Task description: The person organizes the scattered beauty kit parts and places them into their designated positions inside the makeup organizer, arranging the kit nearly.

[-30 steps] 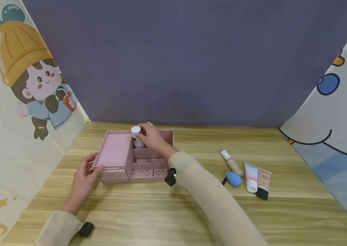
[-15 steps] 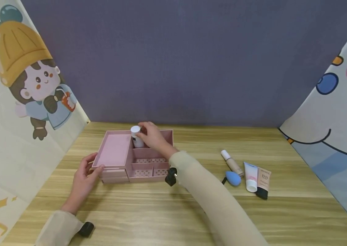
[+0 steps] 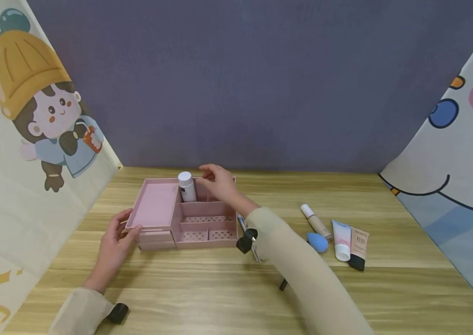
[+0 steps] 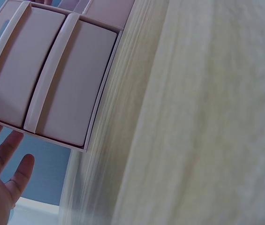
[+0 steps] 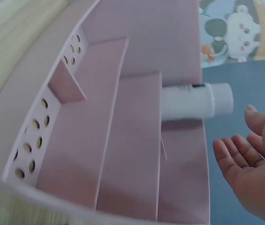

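A pink desktop organizer (image 3: 154, 204) stands at left center, with two drawers (image 4: 69, 79) at its front left and open compartments to their right. A white bottle (image 3: 188, 190) with a white cap stands in the left part of the back compartment, its top above the rim. My right hand (image 3: 219, 184) is just right of the bottle, over the back compartment; the right wrist view shows a gap between its loosely bent fingers (image 5: 235, 152) and the bottle (image 5: 193, 102). My left hand (image 3: 117, 232) rests at the organizer's front left corner, thumb at the front edge, fairly straight fingers (image 4: 5, 150) along the side.
To the right lie a beige bottle (image 3: 317, 223) with a white cap, a blue makeup sponge (image 3: 318, 242), a white-and-pink tube (image 3: 341, 239) and a beige tube (image 3: 359, 246). Thin sticks (image 3: 242, 223) lie beside the organizer, and a black tip (image 3: 283, 284) shows by my right sleeve.
My right hand has let go of the white bottle and moved a little right. The bottle stays in the back compartment. My left hand has not moved.
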A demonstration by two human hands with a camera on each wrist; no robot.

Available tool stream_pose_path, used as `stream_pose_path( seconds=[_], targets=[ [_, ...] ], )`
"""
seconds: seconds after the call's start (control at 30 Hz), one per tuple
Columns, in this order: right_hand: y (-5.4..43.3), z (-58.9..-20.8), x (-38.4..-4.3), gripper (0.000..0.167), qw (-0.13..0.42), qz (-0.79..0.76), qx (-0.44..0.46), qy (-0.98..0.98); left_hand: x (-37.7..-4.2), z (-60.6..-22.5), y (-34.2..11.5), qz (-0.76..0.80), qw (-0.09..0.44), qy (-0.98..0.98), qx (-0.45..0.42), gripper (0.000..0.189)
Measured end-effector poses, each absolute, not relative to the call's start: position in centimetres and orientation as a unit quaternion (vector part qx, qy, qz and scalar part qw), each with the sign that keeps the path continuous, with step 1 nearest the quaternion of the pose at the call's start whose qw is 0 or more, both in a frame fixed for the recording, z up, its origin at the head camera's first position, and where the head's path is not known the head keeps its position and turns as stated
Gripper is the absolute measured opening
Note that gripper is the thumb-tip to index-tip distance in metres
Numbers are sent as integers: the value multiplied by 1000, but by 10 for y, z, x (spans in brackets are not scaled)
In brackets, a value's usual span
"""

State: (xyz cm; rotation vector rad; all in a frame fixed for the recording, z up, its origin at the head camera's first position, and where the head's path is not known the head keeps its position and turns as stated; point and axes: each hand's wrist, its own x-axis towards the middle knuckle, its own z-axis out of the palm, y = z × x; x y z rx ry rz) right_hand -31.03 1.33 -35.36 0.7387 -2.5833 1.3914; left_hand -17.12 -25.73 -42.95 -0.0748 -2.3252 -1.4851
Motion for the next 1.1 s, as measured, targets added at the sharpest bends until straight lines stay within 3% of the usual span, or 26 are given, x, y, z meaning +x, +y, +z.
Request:
stream_pose_path(
  seconds=[0.63, 1.1],
  targets=[
    [107, -359, -320, 39, 78, 529, 168, -828, -172, -428, -256, -523, 183, -832, -18, 51],
    [185, -377, -321, 48, 44, 495, 126, -859, -174, -430, -257, -522, 189, -832, -16, 50]
  ],
)
